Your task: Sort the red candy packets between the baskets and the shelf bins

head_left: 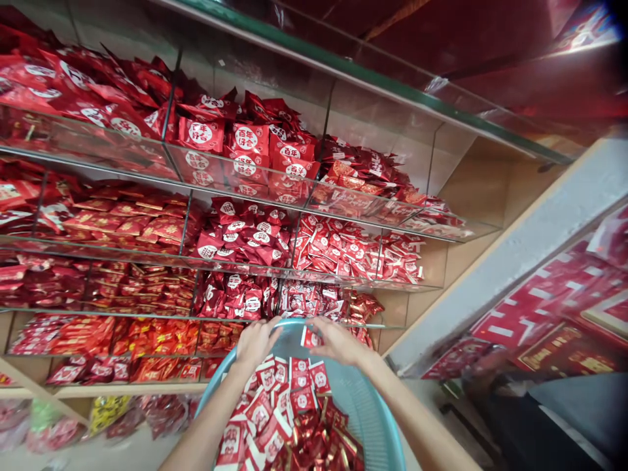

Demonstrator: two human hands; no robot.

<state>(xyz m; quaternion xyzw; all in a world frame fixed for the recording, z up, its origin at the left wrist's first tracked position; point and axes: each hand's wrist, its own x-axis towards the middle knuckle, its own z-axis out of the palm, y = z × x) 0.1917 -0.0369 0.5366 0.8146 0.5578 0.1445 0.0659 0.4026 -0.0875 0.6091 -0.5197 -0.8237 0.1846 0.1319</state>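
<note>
A round light-blue plastic basket [387,418] stands low in the middle, holding many small red-and-white packets [262,412] and, at its lower right, shiny dark-red wrapped pieces [314,441]. At the basket's far rim on the left is my left hand [258,343], fingers curved, thumb apart, with nothing seen in it. My right hand [336,340] reaches over the far rim on the right, its fingers closed around a small red-and-white packet [310,337].
Glass-fronted shelves [343,284] with dividers hold red packets just beyond the basket. A pale slanted post [515,255] borders them at right, with red goods [544,294] behind. Bagged items [167,415] lie beneath the lowest shelf.
</note>
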